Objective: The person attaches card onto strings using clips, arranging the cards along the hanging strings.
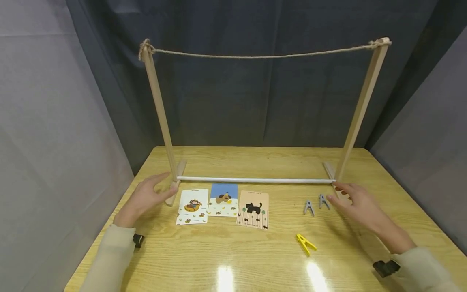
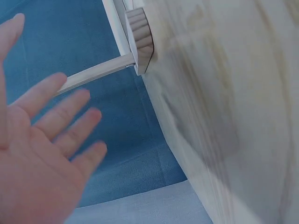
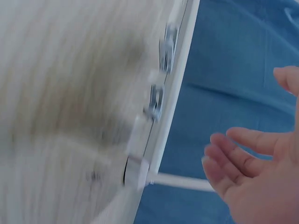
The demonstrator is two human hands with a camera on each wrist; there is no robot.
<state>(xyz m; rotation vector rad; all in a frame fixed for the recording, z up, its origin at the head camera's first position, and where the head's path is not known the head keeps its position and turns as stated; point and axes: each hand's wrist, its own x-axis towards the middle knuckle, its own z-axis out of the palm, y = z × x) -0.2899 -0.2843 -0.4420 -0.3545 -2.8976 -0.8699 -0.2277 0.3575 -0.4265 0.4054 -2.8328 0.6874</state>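
A wooden frame stands on the table, with a left post [image 1: 159,105], a right post [image 1: 361,109], a white crossbar [image 1: 255,180] low down and a twine line [image 1: 262,56] sagging between the tops. My left hand [image 1: 146,196] is beside the left foot; in the left wrist view its fingers [image 2: 70,116] are spread, holding nothing. Near the right post's base is my right hand [image 1: 359,205], also holding nothing, its fingers [image 3: 233,161] loosely bent. Whether either hand touches the frame I cannot tell. Two grey-blue clothespins [image 1: 309,207] lie left of the right hand.
In front of the crossbar lie a monkey card [image 1: 192,207], a dog card [image 1: 223,200] and a black cat card [image 1: 253,209]. A yellow clothespin [image 1: 305,244] rests nearer the front of the wooden table [image 1: 182,259]. Dark curtain [image 1: 237,105] hangs behind, with grey fabric at both sides.
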